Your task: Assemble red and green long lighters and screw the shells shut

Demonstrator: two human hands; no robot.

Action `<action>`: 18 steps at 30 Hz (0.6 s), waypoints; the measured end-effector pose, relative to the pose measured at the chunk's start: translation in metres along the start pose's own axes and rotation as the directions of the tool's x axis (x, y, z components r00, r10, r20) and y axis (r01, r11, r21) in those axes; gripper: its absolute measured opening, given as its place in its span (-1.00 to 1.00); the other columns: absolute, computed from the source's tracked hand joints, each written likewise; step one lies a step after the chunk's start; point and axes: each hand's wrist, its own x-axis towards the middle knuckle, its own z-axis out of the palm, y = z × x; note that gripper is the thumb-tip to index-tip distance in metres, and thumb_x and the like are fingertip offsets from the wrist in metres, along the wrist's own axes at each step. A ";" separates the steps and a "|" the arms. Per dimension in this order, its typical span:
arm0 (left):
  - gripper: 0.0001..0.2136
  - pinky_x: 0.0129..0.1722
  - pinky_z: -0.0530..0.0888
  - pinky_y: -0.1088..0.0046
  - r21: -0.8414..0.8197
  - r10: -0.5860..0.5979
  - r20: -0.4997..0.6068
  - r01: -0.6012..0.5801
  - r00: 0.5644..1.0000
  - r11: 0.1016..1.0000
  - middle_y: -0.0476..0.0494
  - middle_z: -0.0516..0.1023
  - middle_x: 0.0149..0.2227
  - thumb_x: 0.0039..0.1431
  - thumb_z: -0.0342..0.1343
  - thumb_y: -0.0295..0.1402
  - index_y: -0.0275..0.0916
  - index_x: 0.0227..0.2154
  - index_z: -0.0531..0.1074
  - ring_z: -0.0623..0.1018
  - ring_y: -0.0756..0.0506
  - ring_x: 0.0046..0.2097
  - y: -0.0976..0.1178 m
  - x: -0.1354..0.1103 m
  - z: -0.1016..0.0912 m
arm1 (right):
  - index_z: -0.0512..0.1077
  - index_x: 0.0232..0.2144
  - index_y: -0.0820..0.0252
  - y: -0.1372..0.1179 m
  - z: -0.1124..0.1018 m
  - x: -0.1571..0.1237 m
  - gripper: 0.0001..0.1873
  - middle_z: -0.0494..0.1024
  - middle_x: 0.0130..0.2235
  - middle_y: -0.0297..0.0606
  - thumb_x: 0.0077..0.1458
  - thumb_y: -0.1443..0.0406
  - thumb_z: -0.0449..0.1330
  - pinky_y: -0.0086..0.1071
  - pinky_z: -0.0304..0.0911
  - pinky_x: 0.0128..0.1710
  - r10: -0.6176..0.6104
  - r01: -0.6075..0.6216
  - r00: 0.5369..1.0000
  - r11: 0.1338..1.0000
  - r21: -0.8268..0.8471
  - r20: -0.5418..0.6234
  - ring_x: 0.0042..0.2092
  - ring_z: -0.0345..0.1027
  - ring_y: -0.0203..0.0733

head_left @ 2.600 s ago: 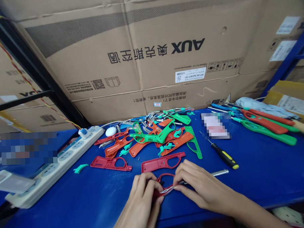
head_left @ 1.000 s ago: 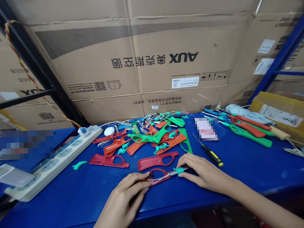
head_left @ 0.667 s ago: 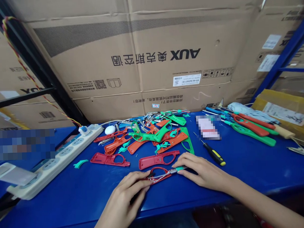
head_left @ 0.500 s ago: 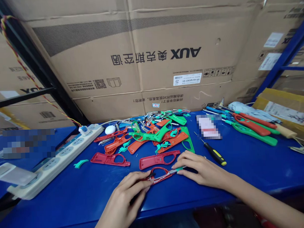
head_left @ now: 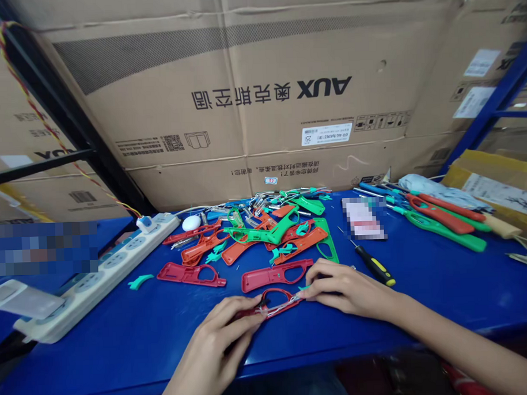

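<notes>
My left hand is closed on the left end of a red lighter casing half, with its fingers over the handle. A thin clear tube and white wires lie along the casing, and a small black part shows by the left fingertips. At the casing's right end, my right hand pinches its narrow neck, where a bit of green plastic shows. The fingers hide part of both ends. Just behind lies another red casing half, and a third red casing half rests further left.
Behind is a pile of orange and green lighter parts. A screwdriver lies right of my right hand. Long lighters are at the far right, beside a yellow-taped box. A power strip runs along the left.
My right hand has shifted slightly left along the casing's neck, and its fingers cover more of the green plastic. My left hand keeps its hold.
</notes>
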 end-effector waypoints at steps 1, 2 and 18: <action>-0.76 -0.07 0.51 0.45 0.001 -0.001 0.002 0.001 1.000 1.000 -0.10 0.52 -0.04 0.26 0.01 -0.41 -0.05 -0.09 0.48 0.52 -0.08 -0.03 0.000 -0.001 0.000 | 0.50 -0.14 0.07 0.000 -0.001 0.000 -0.77 0.44 -0.16 -0.21 0.26 0.28 0.05 -0.38 0.29 -0.11 0.002 -0.002 1.000 1.000 -0.003 0.020 -0.13 0.35 -0.25; -0.76 -0.06 0.50 0.44 0.001 -0.003 -0.001 0.003 1.000 1.000 -0.11 0.52 -0.04 0.26 0.01 -0.41 -0.05 -0.09 0.48 0.52 -0.08 -0.02 0.000 -0.001 0.001 | 0.49 -0.14 0.06 -0.001 -0.003 0.001 -0.77 0.43 -0.15 -0.21 0.26 0.27 0.05 -0.38 0.29 -0.11 0.004 -0.003 0.999 1.000 -0.006 0.041 -0.12 0.35 -0.24; -0.77 -0.06 0.51 0.41 -0.026 -0.035 -0.042 0.033 0.999 0.999 -0.12 0.53 -0.05 0.25 0.00 -0.42 -0.08 -0.12 0.50 0.54 -0.09 -0.04 0.000 0.002 0.002 | 0.40 0.02 -0.03 -0.012 -0.019 0.010 -0.63 0.43 0.03 -0.22 0.14 0.19 0.19 -0.17 0.15 0.06 0.028 -0.028 0.999 1.000 -0.011 0.032 0.05 0.28 -0.12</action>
